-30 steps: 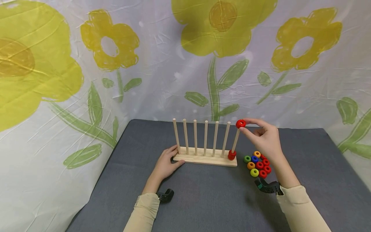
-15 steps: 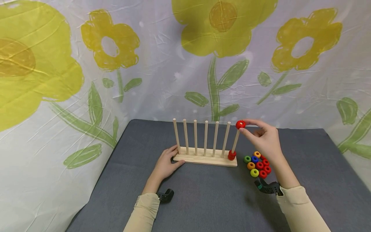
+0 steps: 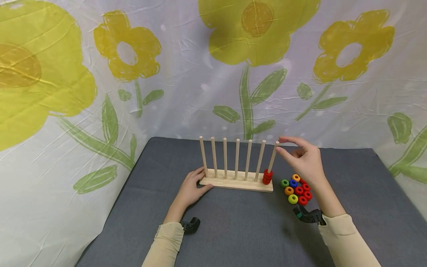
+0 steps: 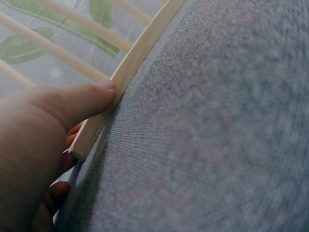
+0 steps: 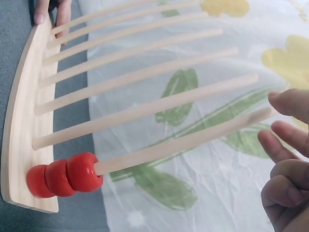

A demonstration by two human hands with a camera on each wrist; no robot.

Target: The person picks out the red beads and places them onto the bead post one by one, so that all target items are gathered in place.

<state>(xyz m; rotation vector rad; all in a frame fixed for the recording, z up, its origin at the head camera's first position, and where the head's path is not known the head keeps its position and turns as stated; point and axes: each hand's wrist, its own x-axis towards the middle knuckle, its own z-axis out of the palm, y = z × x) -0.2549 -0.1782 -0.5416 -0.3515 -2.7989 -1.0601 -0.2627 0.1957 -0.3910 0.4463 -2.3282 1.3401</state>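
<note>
A wooden base [image 3: 233, 183] carries a row of several upright pegs. Three red beads [image 5: 65, 176] sit stacked at the bottom of its rightmost peg [image 5: 193, 145]. My right hand [image 3: 301, 157] is beside the top of that peg, thumb and forefinger parted around its tip with no bead between them. My left hand [image 3: 191, 188] grips the left end of the base; in the left wrist view the thumb [image 4: 91, 99] presses on its front edge, with other fingers partly hidden behind it.
On the grey table [image 3: 233, 230], right of the base, lies a cluster of loose beads: several red ones, two orange beads [image 3: 288, 191], a blue bead [image 3: 293, 183], a green bead [image 3: 284, 183] and a yellow-green bead [image 3: 293, 199]. A flowered cloth [image 3: 186, 92] hangs behind.
The red bead pinched at the top of the rightmost peg has been let go and has dropped onto the two below. The right fingers have parted; the left hand has stayed put.
</note>
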